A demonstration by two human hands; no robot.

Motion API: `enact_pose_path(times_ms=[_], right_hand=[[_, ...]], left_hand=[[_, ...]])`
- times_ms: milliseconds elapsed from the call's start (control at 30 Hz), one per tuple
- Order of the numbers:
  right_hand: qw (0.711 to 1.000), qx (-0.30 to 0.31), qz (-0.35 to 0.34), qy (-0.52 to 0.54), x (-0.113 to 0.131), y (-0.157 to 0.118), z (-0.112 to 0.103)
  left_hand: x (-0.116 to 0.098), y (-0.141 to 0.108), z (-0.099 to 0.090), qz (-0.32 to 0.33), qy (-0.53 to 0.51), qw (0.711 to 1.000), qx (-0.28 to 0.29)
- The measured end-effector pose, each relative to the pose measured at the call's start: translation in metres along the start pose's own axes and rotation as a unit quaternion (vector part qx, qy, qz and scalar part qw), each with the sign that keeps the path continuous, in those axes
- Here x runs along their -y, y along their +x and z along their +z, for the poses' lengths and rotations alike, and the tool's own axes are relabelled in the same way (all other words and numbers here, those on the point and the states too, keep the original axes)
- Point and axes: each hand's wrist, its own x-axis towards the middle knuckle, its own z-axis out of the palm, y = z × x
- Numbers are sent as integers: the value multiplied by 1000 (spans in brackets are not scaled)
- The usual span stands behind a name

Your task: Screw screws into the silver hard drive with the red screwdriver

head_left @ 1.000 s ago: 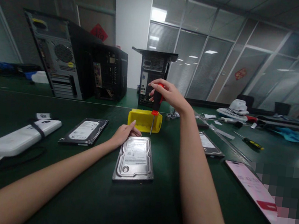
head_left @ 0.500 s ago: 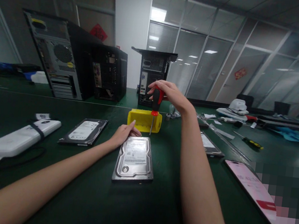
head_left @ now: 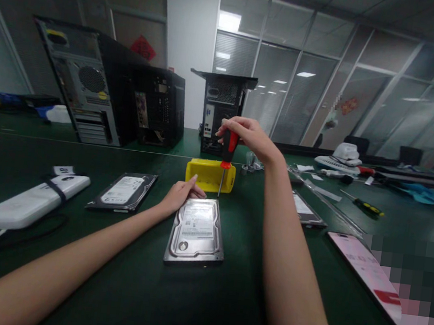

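A silver hard drive [head_left: 196, 231] lies label up on the green table in front of me. My left hand [head_left: 181, 196] rests against its far left corner, fingers stretched along the far edge and thumb raised. In my right hand [head_left: 244, 134] is a red and black screwdriver [head_left: 227, 150], fingers closed around the handle from above. It stands nearly upright, its tip at the drive's far right corner; a screw there is too small to make out. Just behind the drive sits a yellow bin [head_left: 209, 175], open side toward me, partly hidden by the screwdriver and my left thumb.
Another hard drive [head_left: 124, 190] lies left, near a white power strip [head_left: 33, 203]. To the right are a third drive [head_left: 306, 210], partly behind my forearm, a phone [head_left: 365, 275] and a yellow-black screwdriver [head_left: 367, 207]. Several computer cases [head_left: 223, 108] stand at the back.
My right fingers have shifted slightly on the screwdriver handle, which looks turned a little. The left hand and the hard drive have kept their places.
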Motion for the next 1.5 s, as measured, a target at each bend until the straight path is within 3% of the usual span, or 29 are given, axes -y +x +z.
enact_pose_path(times_ms=[667, 1033, 1167, 1367, 1500], right_hand=[[1000, -6, -13, -7, -7, 5, -1], [999, -17, 29, -27, 1, 0, 5], [998, -3, 6, -61, -5, 2, 3], [990, -20, -93, -109, -20, 9, 1], [991, -22, -94, -88, -21, 10, 2]], left_hand=[[-2, -3, 0, 15, 15, 1000, 6], [-2, -1, 1, 10, 13, 1000, 5], [-3, -2, 0, 7, 12, 1000, -1], [-2, -2, 0, 6, 19, 1000, 3], [-3, -3, 1, 10, 12, 1000, 6]])
